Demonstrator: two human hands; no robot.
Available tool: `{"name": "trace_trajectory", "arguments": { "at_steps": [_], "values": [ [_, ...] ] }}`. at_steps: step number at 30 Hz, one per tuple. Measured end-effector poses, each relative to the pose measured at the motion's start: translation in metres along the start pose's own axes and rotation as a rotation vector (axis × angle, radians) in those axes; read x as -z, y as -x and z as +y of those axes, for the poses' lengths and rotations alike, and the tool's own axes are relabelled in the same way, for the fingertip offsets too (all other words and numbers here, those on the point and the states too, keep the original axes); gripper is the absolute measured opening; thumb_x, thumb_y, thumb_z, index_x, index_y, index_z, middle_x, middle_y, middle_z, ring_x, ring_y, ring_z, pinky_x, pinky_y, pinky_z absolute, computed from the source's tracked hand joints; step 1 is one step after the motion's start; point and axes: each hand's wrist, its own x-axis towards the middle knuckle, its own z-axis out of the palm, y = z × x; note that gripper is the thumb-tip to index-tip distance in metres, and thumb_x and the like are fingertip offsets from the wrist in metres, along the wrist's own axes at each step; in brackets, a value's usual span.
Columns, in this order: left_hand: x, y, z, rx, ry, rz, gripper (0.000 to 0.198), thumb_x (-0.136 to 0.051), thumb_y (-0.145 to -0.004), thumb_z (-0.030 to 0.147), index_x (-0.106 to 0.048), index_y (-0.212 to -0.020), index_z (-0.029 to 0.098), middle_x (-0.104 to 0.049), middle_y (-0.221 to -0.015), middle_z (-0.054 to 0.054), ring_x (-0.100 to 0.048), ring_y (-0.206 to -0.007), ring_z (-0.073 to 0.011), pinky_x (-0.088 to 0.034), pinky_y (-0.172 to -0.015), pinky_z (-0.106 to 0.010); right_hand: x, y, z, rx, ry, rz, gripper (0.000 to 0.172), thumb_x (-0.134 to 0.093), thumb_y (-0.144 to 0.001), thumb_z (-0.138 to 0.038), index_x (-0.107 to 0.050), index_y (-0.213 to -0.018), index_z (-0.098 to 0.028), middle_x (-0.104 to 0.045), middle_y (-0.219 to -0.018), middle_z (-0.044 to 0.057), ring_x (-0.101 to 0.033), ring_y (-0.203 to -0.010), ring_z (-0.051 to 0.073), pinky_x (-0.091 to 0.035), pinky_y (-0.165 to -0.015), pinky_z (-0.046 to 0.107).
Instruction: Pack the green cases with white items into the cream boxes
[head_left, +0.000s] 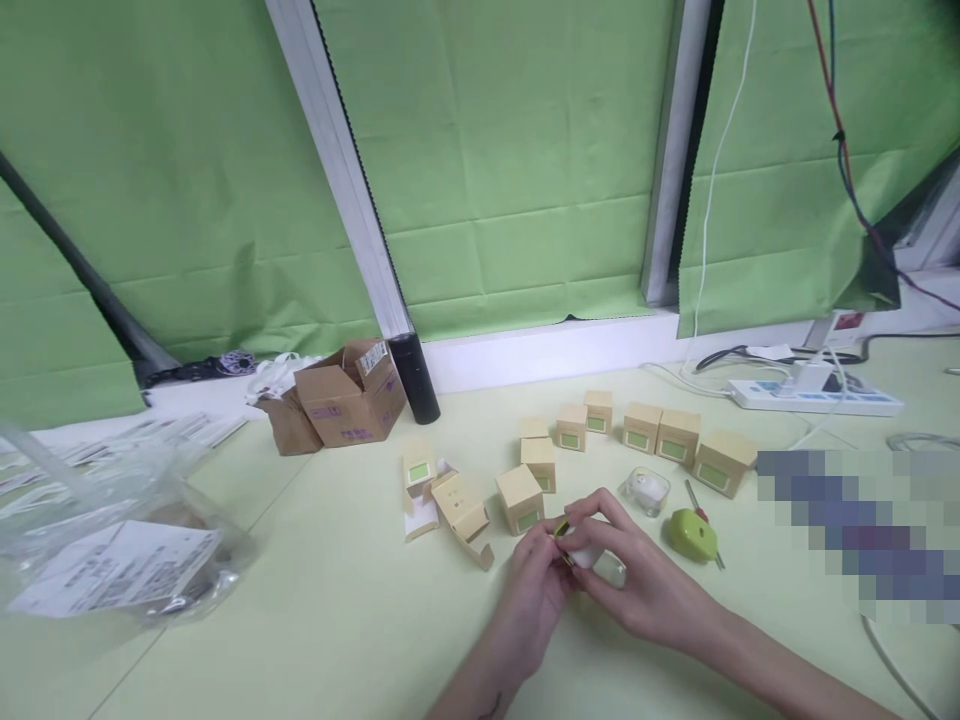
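Note:
My left hand (541,575) and my right hand (637,565) meet low in the middle of the view, fingers closed. Between them is a small object with a yellow-green edge (561,528) and a white part (585,556); the fingers cover most of it, so its kind is unclear. Under my right fingers shows a clear plastic piece (611,568). Just beyond my left hand stands a small cardboard box (521,497). To the right of my right hand lie a green rounded case (691,535), a screwdriver (697,502) and a clear container (646,490) with something white inside.
Several more small boxes (679,436) stand behind my hands. Opened small boxes (459,508) lie to the left. Farther back are a larger carton (349,400) and a black cylinder (415,378). A plastic bag (202,560) lies at left, a power strip (817,395) with cables at right.

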Motion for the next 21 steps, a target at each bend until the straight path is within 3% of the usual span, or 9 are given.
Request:
{"name": "trace_trajectory", "arguments": {
  "at_steps": [9, 15, 18, 21],
  "values": [
    [-0.003, 0.001, 0.004, 0.036, -0.015, 0.041, 0.02, -0.061, -0.075, 0.026, -0.064, -0.091, 0.014, -0.06, -0.088, -0.006, -0.049, -0.079, -0.0152, -0.038, -0.064, -0.025, 0.0, 0.0, -0.003, 0.003, 0.059, -0.037, 0.027, -0.048, -0.076, -0.001, -0.05, -0.092, -0.023, -0.043, -0.101, 0.004, -0.051, -0.101, 0.018, -0.046, -0.088, 0.033],
    [-0.005, 0.001, 0.008, 0.065, -0.034, 0.056, 0.017, -0.062, -0.07, 0.022, -0.066, -0.084, 0.013, -0.057, -0.072, -0.003, -0.047, -0.067, -0.0132, -0.037, -0.058, -0.024, 0.005, -0.001, 0.001, 0.042, 0.085, -0.067, 0.022, -0.049, -0.08, -0.005, -0.05, -0.091, -0.024, -0.045, -0.099, 0.004, -0.053, -0.093, 0.018, -0.049, -0.08, 0.032],
    [-0.007, 0.0, 0.01, 0.071, -0.039, -0.017, 0.025, -0.059, -0.074, 0.025, -0.065, -0.095, 0.013, -0.058, -0.075, -0.004, -0.049, -0.067, -0.0134, -0.039, -0.06, -0.025, 0.008, -0.003, 0.007, 0.057, 0.084, -0.041, 0.022, -0.053, -0.081, -0.01, -0.051, -0.098, -0.025, -0.048, -0.097, 0.004, -0.055, -0.09, 0.019, -0.051, -0.077, 0.033],
    [-0.007, 0.0, 0.014, 0.067, -0.059, -0.075, 0.043, -0.058, -0.077, 0.032, -0.057, -0.115, 0.013, -0.06, -0.086, -0.007, -0.05, -0.068, -0.0131, -0.041, -0.063, -0.027, 0.009, -0.004, 0.011, 0.045, 0.064, 0.076, 0.022, -0.059, -0.08, -0.018, -0.05, -0.099, -0.025, -0.052, -0.097, 0.004, -0.056, -0.091, 0.02, -0.052, -0.076, 0.035]
  ]
}}
